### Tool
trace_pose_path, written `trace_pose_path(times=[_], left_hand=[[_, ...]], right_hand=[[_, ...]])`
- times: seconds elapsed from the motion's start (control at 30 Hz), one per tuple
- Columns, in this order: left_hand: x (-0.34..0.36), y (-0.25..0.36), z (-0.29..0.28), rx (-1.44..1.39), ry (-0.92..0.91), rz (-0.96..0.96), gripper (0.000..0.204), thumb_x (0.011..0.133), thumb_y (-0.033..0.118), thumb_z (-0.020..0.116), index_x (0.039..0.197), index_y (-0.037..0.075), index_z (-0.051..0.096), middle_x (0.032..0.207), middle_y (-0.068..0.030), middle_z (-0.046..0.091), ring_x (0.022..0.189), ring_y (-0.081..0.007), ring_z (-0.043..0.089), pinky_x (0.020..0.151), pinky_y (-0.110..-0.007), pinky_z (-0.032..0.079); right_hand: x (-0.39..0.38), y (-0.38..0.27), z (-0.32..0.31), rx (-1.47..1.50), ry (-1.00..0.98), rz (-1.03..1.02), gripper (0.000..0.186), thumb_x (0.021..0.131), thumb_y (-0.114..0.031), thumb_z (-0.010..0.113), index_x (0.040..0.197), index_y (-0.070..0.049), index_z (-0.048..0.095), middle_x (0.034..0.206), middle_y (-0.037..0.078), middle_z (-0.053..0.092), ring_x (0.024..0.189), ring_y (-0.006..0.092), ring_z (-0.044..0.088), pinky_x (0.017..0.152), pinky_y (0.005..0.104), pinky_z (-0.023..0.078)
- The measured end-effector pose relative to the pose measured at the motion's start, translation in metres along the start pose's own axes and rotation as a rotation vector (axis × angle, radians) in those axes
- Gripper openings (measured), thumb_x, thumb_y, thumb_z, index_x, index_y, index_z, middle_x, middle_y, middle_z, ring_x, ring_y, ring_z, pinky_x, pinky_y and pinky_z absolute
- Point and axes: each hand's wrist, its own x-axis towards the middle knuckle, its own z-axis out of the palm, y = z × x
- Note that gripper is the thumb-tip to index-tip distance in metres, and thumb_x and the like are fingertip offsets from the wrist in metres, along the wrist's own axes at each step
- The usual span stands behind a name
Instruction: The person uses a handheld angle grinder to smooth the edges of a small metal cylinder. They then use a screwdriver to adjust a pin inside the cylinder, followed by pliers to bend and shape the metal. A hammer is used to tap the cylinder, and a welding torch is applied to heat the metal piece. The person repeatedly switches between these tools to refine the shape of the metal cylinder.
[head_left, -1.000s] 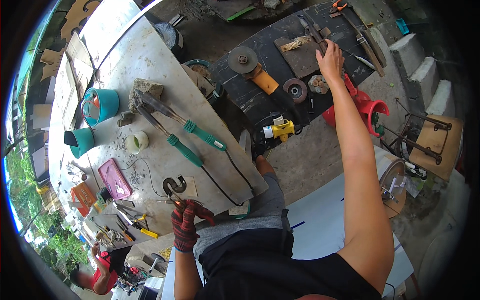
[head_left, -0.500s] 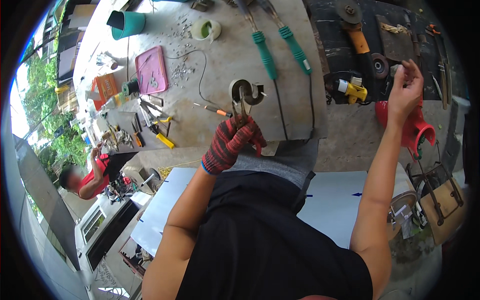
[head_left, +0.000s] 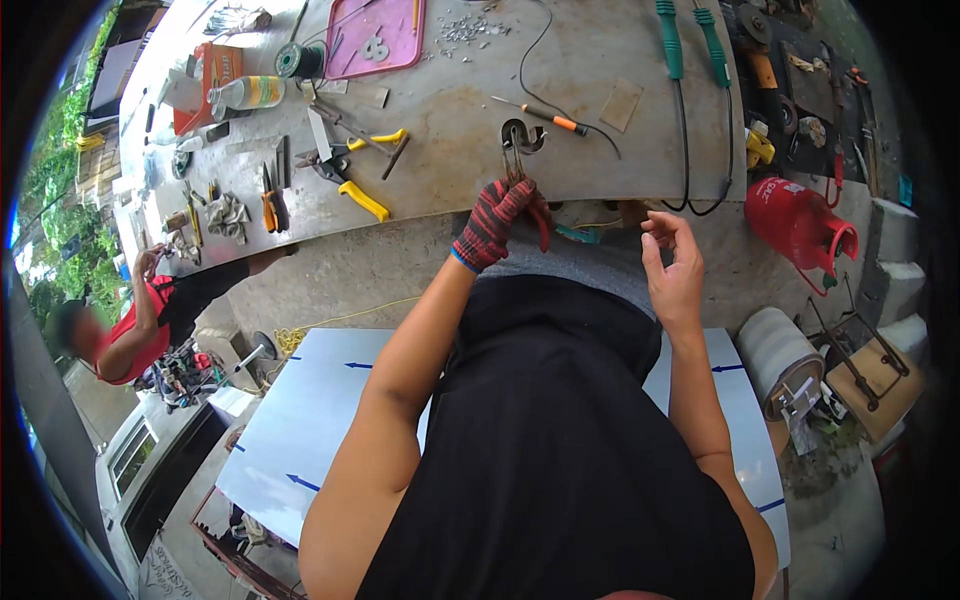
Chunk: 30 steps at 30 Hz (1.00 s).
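My left hand (head_left: 500, 222), in a red and black knitted glove, is wrapped round red-handled pliers (head_left: 515, 165) at the table's near edge. The pliers' jaws point away from me and hold a curved, S-shaped metal piece (head_left: 533, 141) just over the tabletop. Bare and raised off to the right, my right hand (head_left: 676, 275) has its thumb and bent fingers apart, with nothing visible between them. Just beyond the metal piece lies a soldering iron (head_left: 555, 120) with an orange and black handle and a cord.
Yellow-handled snips (head_left: 360, 197) and a pink tray (head_left: 345, 68) lie to the left on the table (head_left: 450, 170). Two green-handled corded tools (head_left: 672, 45) rest at the far right. A red gas cylinder (head_left: 790, 222) stands beyond the right edge. Another person (head_left: 135, 335) is at the far left.
My right hand has come back left from the dark bench at the right, towards my left hand. The view has shifted to the left and nearer; my left hand keeps the pliers and metal piece.
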Motion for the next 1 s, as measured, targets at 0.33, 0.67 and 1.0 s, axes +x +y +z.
trace_pose_path(times=[0.33,0.67,1.0], left_hand=[[-0.002,-0.026,-0.046,-0.205,-0.135,-0.005,0.04,0.105,0.04,0.057,0.098,0.002,0.069,0.093,-0.0155,0.075,0.087,-0.0278,0.075,0.074,-0.037,0.059],[-0.033,-0.022,-0.035,-0.091,-0.189,0.051,0.049,0.107,0.044,0.053,0.115,0.0,0.072,0.112,-0.013,0.076,0.1,-0.0217,0.072,0.087,-0.035,0.056],[-0.055,-0.028,0.005,0.076,-0.172,0.221,0.048,0.111,0.046,0.045,0.121,0.005,0.068,0.114,-0.009,0.071,0.112,-0.0191,0.063,0.099,-0.036,0.051]], right_hand=[[-0.046,-0.038,0.05,-0.101,-0.075,-0.019,0.027,0.097,-0.005,0.066,0.124,-0.001,0.064,0.107,0.006,0.07,0.091,0.0122,0.062,0.085,0.0286,0.051],[-0.057,-0.038,0.082,-0.157,-0.143,-0.01,0.036,0.095,-0.014,0.072,0.128,-0.001,0.062,0.112,0.01,0.07,0.094,0.0171,0.067,0.084,0.0306,0.054],[-0.051,-0.02,0.086,0.719,-0.57,0.451,0.042,0.108,-0.03,0.059,0.138,-0.001,0.057,0.127,0.014,0.068,0.107,0.022,0.068,0.092,0.0377,0.059]])
